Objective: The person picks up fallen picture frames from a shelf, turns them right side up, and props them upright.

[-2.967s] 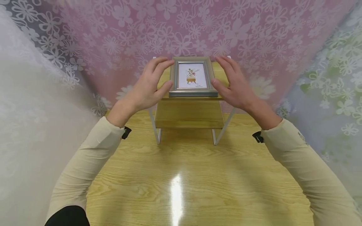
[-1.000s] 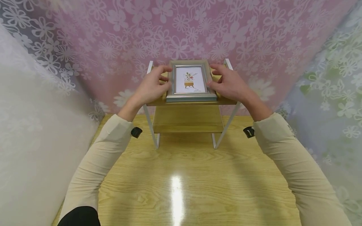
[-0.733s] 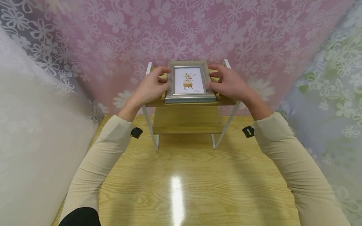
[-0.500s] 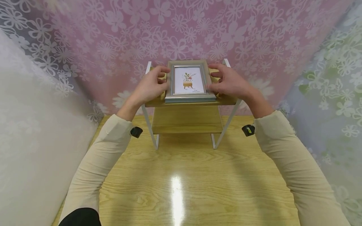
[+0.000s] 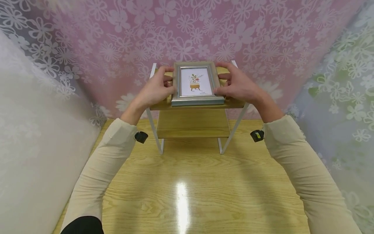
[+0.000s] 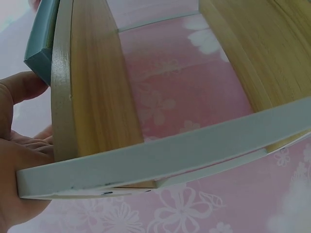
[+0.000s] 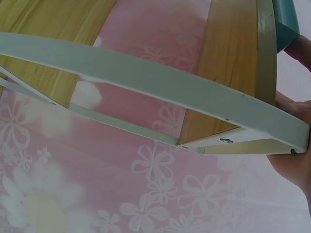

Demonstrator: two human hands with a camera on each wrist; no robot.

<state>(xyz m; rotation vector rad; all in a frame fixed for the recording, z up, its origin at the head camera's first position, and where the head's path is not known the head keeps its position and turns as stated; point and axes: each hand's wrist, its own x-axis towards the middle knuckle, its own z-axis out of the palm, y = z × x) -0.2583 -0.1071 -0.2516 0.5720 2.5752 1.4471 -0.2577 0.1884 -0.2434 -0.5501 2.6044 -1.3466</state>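
A silver-beige picture frame [image 5: 197, 100] lies face up on the top board of a small two-tier shelf [image 5: 193, 123]. Its picture shows a plant in an orange pot on legs. My left hand [image 5: 155, 87] grips the frame's left side, thumb near the front corner and fingers bent along the edge. On the opposite side my right hand [image 5: 241, 85] holds the frame in the same way. Both wrist views catch only a bluish corner of the picture frame [image 6: 41, 43] beside the thumb. The frame's underside is hidden.
White metal legs [image 5: 233, 131] carry the shelf's wooden boards. Behind stands a pink floral curtain [image 5: 187, 29], with pale curtains at left and right. The wood-grain floor [image 5: 146, 182] spreads in front. Dark wrist cameras [image 5: 141, 136] sit under the cuffs.
Three seconds ago both hands were spread wide beside the frame; they have since closed in on its sides, fingers bending. Over the last half second the frame has shifted very slightly.
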